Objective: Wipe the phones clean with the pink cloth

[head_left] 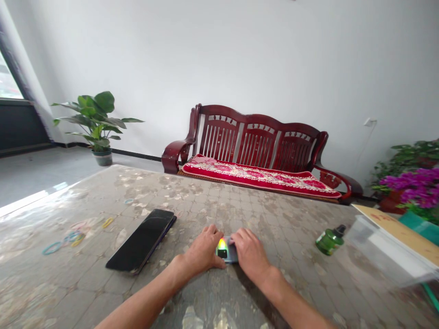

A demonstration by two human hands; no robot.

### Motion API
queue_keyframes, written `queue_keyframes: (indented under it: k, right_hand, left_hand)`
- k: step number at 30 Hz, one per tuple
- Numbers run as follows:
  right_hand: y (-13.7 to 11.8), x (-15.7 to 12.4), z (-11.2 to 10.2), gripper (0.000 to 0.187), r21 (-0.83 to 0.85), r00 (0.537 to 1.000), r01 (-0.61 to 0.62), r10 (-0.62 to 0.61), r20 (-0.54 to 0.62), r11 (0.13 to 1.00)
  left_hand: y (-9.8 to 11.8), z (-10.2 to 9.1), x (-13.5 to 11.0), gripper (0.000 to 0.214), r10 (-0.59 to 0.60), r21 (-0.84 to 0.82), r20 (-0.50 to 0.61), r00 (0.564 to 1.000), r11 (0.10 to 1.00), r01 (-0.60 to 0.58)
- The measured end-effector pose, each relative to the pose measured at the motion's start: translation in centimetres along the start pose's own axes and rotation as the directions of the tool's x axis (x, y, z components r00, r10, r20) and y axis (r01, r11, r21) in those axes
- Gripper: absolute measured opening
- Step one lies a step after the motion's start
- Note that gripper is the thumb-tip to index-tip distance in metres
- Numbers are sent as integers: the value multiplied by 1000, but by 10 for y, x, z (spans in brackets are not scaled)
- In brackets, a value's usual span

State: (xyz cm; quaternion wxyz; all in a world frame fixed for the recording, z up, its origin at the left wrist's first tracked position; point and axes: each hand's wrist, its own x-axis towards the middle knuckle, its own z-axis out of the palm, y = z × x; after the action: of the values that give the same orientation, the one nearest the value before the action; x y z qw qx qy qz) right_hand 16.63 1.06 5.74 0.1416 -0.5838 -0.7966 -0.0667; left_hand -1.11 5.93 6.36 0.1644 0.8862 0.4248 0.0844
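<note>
A small flat phone [232, 250] lies on the patterned table cover between my hands. Its shiny surface shows a bright yellow-green glint and a small black rectangle, and much of it is hidden by my fingers. My left hand [206, 248] grips the left end, thumb at the near edge and fingers bent over the far edge. Closed over the right end is my right hand [250, 250], its fingertips curled onto the surface. Left of my hands rests a large black tablet-like device [142, 240], with a dark purple edge showing beneath it.
Colored bands [72, 238] are scattered at left. A green bottle [329, 240] stands at right, near a clear plastic box [384, 246] with a tan board [398, 228] on top. Beyond the table [212, 196] are a wooden bench [257, 137] and a potted plant [99, 123].
</note>
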Motion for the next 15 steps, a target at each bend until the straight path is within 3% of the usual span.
queue_keyframes:
  k: [5, 12, 15]
  right_hand:
    - [-11, 5, 7, 13, 32, 998, 57, -56, -40, 998]
    - [35, -9, 0, 20, 18, 993, -87, 88, -74, 996]
    - [32, -9, 2, 20, 27, 988, -124, 126, -84, 992]
  left_hand:
    - [1, -3, -3, 49, 1, -26, 9, 1000, 1000, 0]
    - [-4, 2, 1, 61, -20, -45, 28, 999, 999, 21]
    - [-3, 2, 1, 60, -16, -53, 27, 1000, 998, 17]
